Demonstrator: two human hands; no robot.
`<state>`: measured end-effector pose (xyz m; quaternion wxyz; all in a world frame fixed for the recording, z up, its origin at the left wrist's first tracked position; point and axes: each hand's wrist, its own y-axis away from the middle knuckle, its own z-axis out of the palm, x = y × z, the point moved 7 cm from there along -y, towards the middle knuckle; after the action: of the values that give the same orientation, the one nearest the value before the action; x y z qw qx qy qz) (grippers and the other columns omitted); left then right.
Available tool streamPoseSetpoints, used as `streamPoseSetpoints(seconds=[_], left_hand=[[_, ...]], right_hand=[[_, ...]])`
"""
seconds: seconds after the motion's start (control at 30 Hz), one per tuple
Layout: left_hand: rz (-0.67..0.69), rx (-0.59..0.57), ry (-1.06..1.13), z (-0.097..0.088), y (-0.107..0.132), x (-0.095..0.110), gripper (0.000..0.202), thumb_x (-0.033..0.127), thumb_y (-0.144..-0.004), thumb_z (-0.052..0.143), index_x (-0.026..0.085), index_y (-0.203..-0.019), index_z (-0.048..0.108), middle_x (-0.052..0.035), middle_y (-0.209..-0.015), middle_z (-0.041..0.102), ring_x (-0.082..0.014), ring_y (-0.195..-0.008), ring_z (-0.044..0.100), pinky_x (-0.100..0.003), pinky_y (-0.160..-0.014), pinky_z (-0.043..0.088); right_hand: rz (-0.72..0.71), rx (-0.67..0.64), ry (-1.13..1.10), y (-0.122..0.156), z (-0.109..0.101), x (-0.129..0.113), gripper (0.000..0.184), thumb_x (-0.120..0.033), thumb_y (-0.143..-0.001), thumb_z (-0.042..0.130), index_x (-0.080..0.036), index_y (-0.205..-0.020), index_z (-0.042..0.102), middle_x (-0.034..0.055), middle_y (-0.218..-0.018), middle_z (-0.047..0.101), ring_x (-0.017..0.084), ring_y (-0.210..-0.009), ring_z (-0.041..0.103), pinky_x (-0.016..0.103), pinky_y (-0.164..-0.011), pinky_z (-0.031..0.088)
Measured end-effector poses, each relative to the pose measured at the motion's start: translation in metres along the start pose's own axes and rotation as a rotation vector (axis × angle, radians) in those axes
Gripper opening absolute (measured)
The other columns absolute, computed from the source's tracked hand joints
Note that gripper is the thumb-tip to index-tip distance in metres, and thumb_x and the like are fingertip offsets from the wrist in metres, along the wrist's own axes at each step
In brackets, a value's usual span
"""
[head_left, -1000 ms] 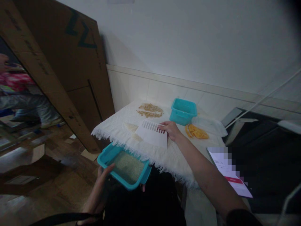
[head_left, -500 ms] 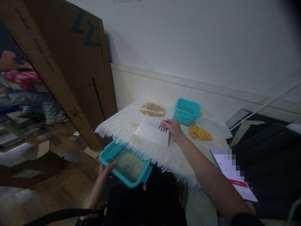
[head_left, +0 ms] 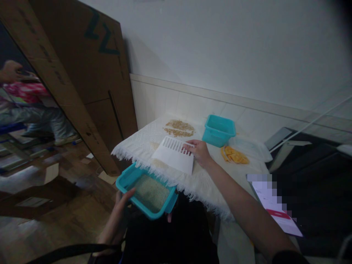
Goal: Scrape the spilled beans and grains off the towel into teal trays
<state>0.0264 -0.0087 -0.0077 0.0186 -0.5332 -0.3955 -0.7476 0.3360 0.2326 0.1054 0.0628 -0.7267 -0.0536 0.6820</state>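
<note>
My left hand grips a teal plastic bin from its left side and underneath. Pale, rice-like grains fill its bottom, and the bin sits tight below the table's fringed front edge. In my right hand is a white flat scraper with a row of slots, fingers closed on its slotted end. It lies tilted low over the white tablecloth. Left of it, a small patch of pale grains shows near the fringe. Behind it, larger tan beans or kernels are spread on the cloth.
A second teal bin stands near the wall. Right of it lie a crumpled yellow cloth and a clear plastic lid. A tall cardboard box borders the table's left. A printed sheet lies right. Another person sits far left.
My right hand has drawn the white slotted scraper slightly left and toward the table's front edge. The teal bin in my left hand stays in place.
</note>
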Motion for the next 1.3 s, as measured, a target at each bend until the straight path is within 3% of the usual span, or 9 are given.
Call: streamPoseSetpoints(seconds=[0.2, 0.47, 0.53, 0.63, 0.73, 0.83, 0.97, 1.3], left_hand=[[-0.026, 0.014, 0.061, -0.001, -0.002, -0.001, 0.062, 0.041, -0.089, 0.089, 0.034, -0.144, 0.059, -0.0068, -0.104, 0.070, -0.0294, -0.081, 0.080, -0.046, -0.071, 0.071], [-0.028, -0.021, 0.038, -0.004, -0.010, -0.004, 0.063, 0.041, -0.091, 0.087, 0.031, -0.147, 0.060, -0.0038, -0.094, 0.069, -0.0258, -0.072, 0.075, -0.045, -0.071, 0.070], [-0.023, -0.010, 0.032, -0.004, -0.011, -0.005, 0.064, 0.042, -0.091, 0.087, 0.031, -0.148, 0.059, -0.0045, -0.095, 0.069, -0.0274, -0.074, 0.077, -0.044, -0.072, 0.070], [-0.025, 0.012, 0.041, -0.006, -0.014, -0.006, 0.065, 0.041, -0.090, 0.088, 0.030, -0.147, 0.059, -0.0049, -0.096, 0.069, -0.0277, -0.074, 0.077, -0.045, -0.072, 0.070], [-0.028, 0.007, 0.053, -0.007, -0.018, -0.007, 0.063, 0.039, -0.086, 0.091, 0.027, -0.142, 0.063, -0.0068, -0.097, 0.070, -0.0281, -0.073, 0.077, -0.045, -0.070, 0.069], [-0.018, 0.001, 0.054, -0.007, -0.021, -0.009, 0.064, 0.040, -0.086, 0.092, 0.028, -0.143, 0.063, -0.0069, -0.094, 0.071, -0.0290, -0.071, 0.078, -0.045, -0.067, 0.069], [-0.020, 0.006, 0.044, -0.008, -0.023, -0.011, 0.062, 0.039, -0.087, 0.091, 0.027, -0.140, 0.062, -0.0061, -0.091, 0.072, -0.0295, -0.072, 0.078, -0.043, -0.066, 0.069], [-0.010, -0.029, 0.023, -0.006, -0.016, -0.004, 0.054, 0.041, -0.092, 0.088, 0.030, -0.137, 0.060, -0.0025, -0.090, 0.067, -0.0287, -0.080, 0.079, -0.042, -0.069, 0.070]], right_hand=[[0.031, -0.034, -0.034, 0.009, 0.003, -0.008, 0.059, -0.064, -0.047, 0.106, -0.020, -0.078, 0.083, 0.0097, -0.072, 0.084, 0.025, -0.060, 0.074, 0.036, -0.061, 0.058], [0.100, -0.251, -0.065, 0.033, 0.035, -0.013, 0.058, -0.060, -0.051, 0.107, -0.019, -0.085, 0.085, 0.0079, -0.073, 0.083, 0.025, -0.062, 0.074, 0.037, -0.064, 0.058], [0.077, -0.165, -0.088, 0.022, 0.022, -0.015, 0.057, -0.060, -0.051, 0.106, -0.020, -0.085, 0.085, 0.0080, -0.075, 0.083, 0.027, -0.066, 0.076, 0.040, -0.069, 0.060], [0.032, 0.106, -0.081, -0.001, -0.018, -0.012, 0.051, -0.059, -0.053, 0.100, -0.022, -0.084, 0.082, 0.0069, -0.076, 0.083, 0.029, -0.072, 0.078, 0.042, -0.073, 0.061], [0.012, 0.363, -0.011, -0.015, -0.055, -0.004, 0.037, -0.052, -0.061, 0.092, -0.024, -0.081, 0.082, 0.0050, -0.072, 0.081, 0.029, -0.070, 0.076, 0.039, -0.066, 0.059], [0.051, 0.440, 0.015, -0.019, -0.066, 0.007, 0.025, -0.042, -0.064, 0.090, -0.023, -0.079, 0.082, 0.0034, -0.067, 0.080, 0.026, -0.066, 0.075, 0.035, -0.061, 0.057], [0.129, 0.375, -0.014, -0.017, -0.057, 0.016, 0.019, -0.033, -0.061, 0.091, -0.023, -0.074, 0.081, 0.0008, -0.063, 0.079, 0.024, -0.061, 0.073, 0.033, -0.060, 0.057], [0.169, 0.138, -0.060, -0.010, -0.030, 0.015, 0.023, -0.032, -0.059, 0.097, -0.021, -0.074, 0.083, 0.0072, -0.069, 0.083, 0.027, -0.063, 0.078, 0.037, -0.061, 0.061]])
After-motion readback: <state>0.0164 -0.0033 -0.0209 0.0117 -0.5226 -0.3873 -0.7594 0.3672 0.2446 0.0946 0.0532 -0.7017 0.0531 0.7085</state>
